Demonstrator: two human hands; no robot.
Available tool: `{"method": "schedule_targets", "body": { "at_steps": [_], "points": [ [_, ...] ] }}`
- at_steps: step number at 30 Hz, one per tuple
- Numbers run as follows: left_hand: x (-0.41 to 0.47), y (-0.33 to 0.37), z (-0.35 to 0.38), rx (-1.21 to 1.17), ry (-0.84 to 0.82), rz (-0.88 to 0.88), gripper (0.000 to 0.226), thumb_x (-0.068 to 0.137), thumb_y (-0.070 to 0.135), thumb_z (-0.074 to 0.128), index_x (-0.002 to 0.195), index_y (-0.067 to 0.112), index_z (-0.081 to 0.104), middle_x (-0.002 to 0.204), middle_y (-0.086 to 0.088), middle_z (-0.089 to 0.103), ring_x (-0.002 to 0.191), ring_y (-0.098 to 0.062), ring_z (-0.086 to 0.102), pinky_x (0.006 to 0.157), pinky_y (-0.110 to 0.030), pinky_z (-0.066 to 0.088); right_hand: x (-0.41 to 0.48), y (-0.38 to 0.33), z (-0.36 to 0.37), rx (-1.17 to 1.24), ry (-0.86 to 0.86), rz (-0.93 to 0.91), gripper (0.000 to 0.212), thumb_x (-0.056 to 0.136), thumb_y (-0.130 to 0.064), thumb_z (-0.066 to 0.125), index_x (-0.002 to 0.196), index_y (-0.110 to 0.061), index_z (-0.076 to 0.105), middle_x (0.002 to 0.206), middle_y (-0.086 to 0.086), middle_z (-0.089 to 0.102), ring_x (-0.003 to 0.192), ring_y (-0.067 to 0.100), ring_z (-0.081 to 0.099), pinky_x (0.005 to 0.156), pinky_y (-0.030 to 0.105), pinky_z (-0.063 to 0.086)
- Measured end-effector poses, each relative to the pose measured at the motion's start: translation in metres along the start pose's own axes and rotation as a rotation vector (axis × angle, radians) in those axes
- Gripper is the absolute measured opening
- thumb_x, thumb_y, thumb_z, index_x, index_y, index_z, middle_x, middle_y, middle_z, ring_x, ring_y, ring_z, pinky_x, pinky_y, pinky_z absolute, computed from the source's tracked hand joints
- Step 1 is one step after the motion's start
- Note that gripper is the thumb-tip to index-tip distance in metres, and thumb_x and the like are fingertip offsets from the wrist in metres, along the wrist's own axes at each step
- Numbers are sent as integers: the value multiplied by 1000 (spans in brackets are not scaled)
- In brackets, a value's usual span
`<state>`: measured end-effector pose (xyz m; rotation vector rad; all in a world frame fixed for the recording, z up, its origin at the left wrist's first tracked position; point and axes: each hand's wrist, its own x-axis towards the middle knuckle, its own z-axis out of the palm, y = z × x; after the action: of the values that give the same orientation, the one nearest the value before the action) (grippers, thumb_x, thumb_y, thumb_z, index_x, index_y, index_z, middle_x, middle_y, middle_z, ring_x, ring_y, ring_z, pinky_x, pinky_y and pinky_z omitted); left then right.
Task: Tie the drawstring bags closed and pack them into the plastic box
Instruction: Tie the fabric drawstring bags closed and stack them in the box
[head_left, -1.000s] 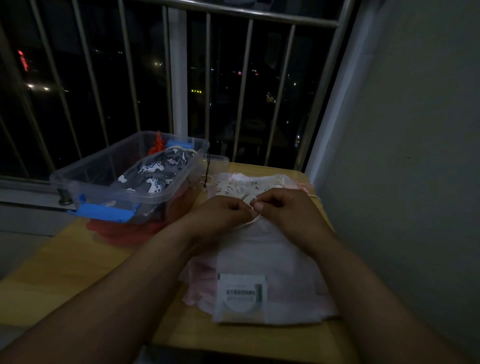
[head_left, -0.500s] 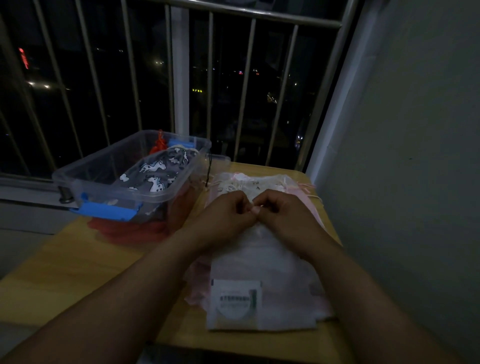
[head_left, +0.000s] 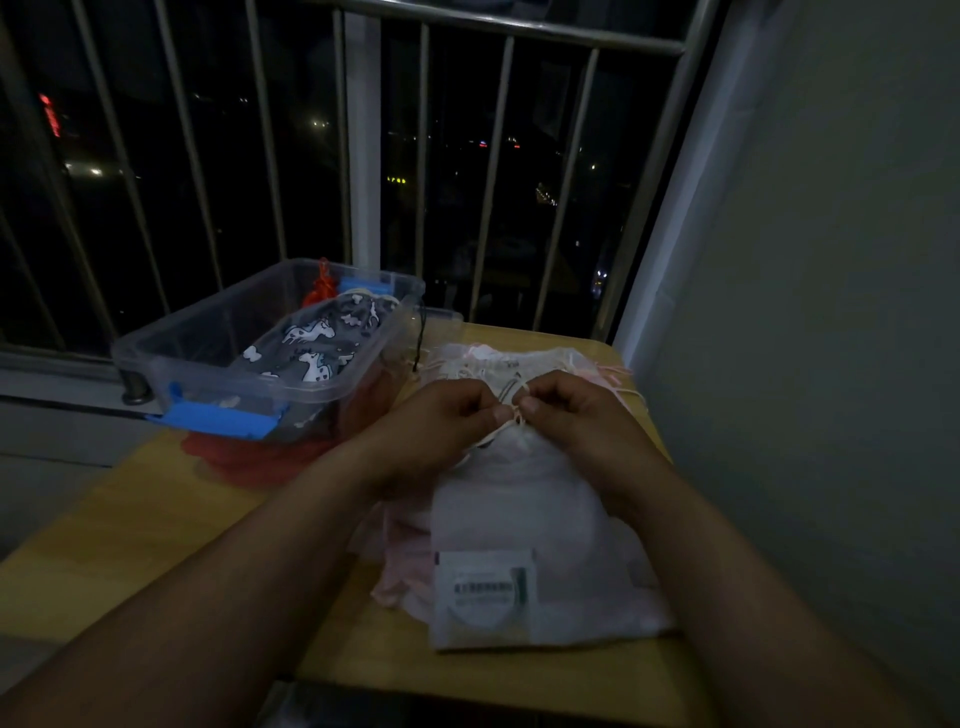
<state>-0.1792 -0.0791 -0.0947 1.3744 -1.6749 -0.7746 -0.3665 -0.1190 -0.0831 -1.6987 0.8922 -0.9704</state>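
Observation:
A white drawstring bag (head_left: 524, 525) with a barcode label (head_left: 485, 590) lies on top of a pile of pale pink bags (head_left: 402, 561) on the wooden table (head_left: 156, 525). Both hands meet at its gathered mouth. My left hand (head_left: 447, 421) and my right hand (head_left: 566, 415) each pinch the pale drawstring (head_left: 514, 415), which forms a small loop between the fingertips. More pale bags with loose cords (head_left: 519, 364) lie behind the hands. The clear plastic box (head_left: 208, 338) stands to the left, holding a grey unicorn-print bag (head_left: 317, 343) and a red item (head_left: 322, 286).
A blue latch (head_left: 218, 418) sticks out at the box's near end. Something red (head_left: 244, 457) lies under the box. Metal window bars (head_left: 358, 182) rise behind the table, and a wall (head_left: 805, 312) runs close along the table's right edge.
The hands have stayed together at the bag's mouth, working the cord; a small loop now shows between the fingertips. The view has shifted slightly.

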Motion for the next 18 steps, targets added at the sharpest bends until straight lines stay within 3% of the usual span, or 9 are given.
{"method": "schedule_targets", "body": {
  "at_steps": [5,10,15,18],
  "points": [
    [1,-3,0,-141,69,-64,26,104,24,60,78,17,59,64,15,55,58,0,46,57,-19,41,1,0,-7,18,60,11,13,97,-14,66,88,-21,72,84,-9,70,83,6,62,79,23,47],
    [2,-6,0,133,106,4,22,104,24,57,93,5,61,86,-6,65,77,-15,56,77,-43,50,-1,3,-8,-54,60,32,17,98,-16,65,83,-23,69,81,-9,67,77,6,57,74,25,44],
    [-4,-7,0,353,84,142,17,105,29,55,92,18,54,78,9,56,72,-6,51,68,-35,41,1,3,-20,-132,96,51,16,95,-24,69,80,-27,72,82,-12,69,80,10,60,75,30,46],
    [-5,-10,2,482,81,168,15,105,32,54,96,21,50,79,7,55,74,-17,54,66,-35,40,1,5,-20,-135,99,70,15,95,-23,69,81,-23,71,86,-8,69,81,10,59,75,27,46]
  ]
}}
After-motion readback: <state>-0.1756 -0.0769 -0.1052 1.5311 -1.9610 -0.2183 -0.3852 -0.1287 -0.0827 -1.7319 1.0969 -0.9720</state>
